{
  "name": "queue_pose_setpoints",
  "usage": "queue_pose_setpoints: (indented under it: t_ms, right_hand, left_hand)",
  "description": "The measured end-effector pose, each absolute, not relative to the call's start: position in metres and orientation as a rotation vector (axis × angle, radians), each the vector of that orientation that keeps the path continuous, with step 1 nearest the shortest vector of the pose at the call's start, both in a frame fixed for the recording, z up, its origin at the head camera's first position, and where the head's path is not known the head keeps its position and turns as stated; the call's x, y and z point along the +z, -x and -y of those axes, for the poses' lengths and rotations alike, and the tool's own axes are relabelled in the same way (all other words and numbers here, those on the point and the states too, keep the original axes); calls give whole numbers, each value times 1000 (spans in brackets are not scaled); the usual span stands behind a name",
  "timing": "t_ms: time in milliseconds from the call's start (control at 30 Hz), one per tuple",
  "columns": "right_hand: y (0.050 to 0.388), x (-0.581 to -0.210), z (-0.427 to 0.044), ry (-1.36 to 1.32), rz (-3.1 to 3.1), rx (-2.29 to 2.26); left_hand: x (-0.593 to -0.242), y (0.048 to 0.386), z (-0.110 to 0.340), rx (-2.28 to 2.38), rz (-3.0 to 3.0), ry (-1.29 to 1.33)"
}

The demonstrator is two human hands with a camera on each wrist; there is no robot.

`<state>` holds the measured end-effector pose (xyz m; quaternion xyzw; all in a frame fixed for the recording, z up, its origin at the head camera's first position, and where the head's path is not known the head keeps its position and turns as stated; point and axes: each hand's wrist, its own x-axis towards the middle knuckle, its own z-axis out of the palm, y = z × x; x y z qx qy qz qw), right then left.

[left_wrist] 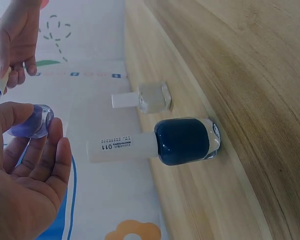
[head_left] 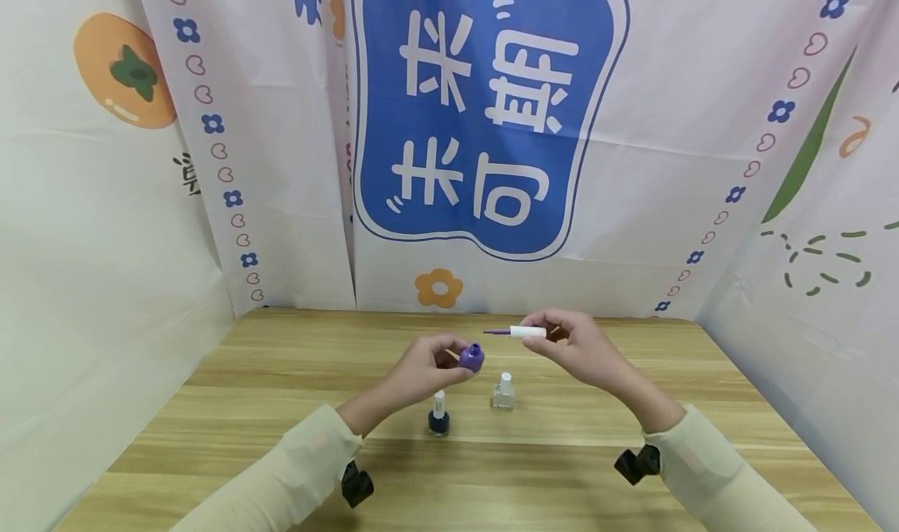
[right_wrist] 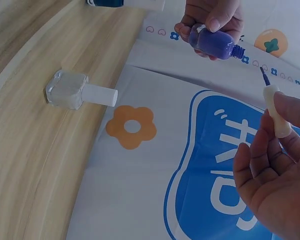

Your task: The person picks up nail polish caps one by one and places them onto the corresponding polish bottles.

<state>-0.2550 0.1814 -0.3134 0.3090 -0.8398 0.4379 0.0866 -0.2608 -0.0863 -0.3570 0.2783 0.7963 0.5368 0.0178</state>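
Observation:
My left hand [head_left: 428, 367] holds an uncapped purple nail polish bottle [head_left: 471, 358] above the table, its threaded neck bare. In the right wrist view the same purple bottle [right_wrist: 215, 44] is pinched between thumb and fingers. My right hand [head_left: 579, 349] grips the white brush cap [head_left: 528, 332], whose purple-coated brush [head_left: 496, 331] points left, apart from the bottle's mouth. On the table below stand a dark blue nail polish bottle [head_left: 438, 421] with a white cap, and a clear nail polish bottle [head_left: 503, 394], also white-capped. Both look closed.
The wooden table [head_left: 562, 469] meets a printed white cloth [head_left: 295, 204] at its back edge, and cloth hangs at both sides. A black wrist mount [head_left: 357, 485] sits under the left sleeve, another mount [head_left: 637, 465] by the right one.

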Motion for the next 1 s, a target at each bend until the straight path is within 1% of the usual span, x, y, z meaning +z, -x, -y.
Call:
queue_pose_setpoints:
  t_ms: [200, 433, 1000]
  right_hand:
    - [252, -312, -179, -947, 2526, 1261]
    - [250, -313, -177, -972, 2535, 1205]
    - [248, -311, -178, -1007, 2559, 1152]
  left_hand:
    - [-354, 257, 85, 1668, -2480, -861]
    - [-361, 260, 85, 1637, -2494, -889]
    - [-363, 261, 84, 1643, -2468, -912]
